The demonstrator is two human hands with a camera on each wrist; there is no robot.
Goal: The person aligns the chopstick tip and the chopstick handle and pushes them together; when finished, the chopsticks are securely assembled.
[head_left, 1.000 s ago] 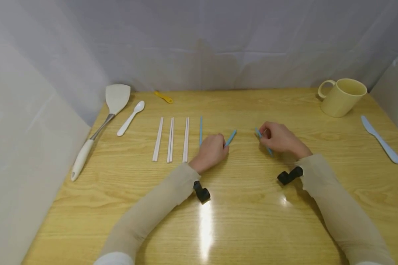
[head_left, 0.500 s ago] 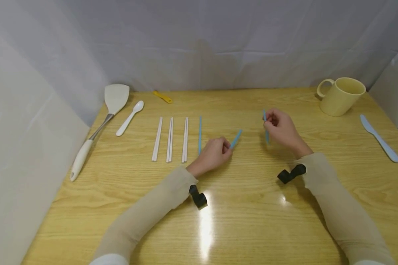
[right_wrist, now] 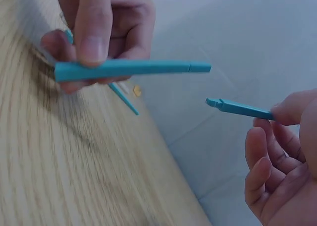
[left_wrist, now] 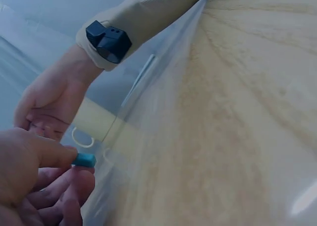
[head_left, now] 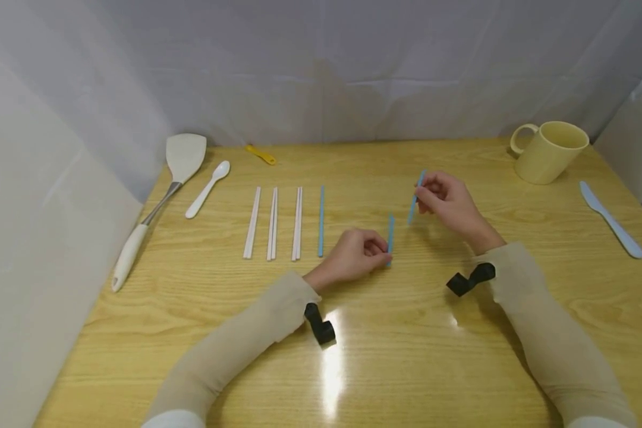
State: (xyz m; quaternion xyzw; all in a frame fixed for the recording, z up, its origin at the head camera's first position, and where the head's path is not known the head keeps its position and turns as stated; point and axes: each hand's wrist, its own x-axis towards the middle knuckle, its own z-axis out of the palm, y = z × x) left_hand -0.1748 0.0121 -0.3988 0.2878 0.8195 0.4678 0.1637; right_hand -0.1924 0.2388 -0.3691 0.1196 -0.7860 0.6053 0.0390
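My left hand pinches one half of a blue chopstick between thumb and fingers, just above the table. Further back and to the right, my right hand pinches the other blue half. A gap separates the two pieces. In the right wrist view, the piece in my left hand lies nearly level, and the one in my right hand has a small tongue at its end. Left of my left hand a whole blue chopstick lies on the table, beside several pale pink chopsticks in pairs.
A white-headed spatula and white spoon lie at the left of the wooden table. A small yellow utensil is at the back edge. To the right are a yellow mug and pale blue knife.
My left hand has moved right with its chopstick half, which has turned to point away from me. My right hand has moved further back, its half turning to tilt the other way.
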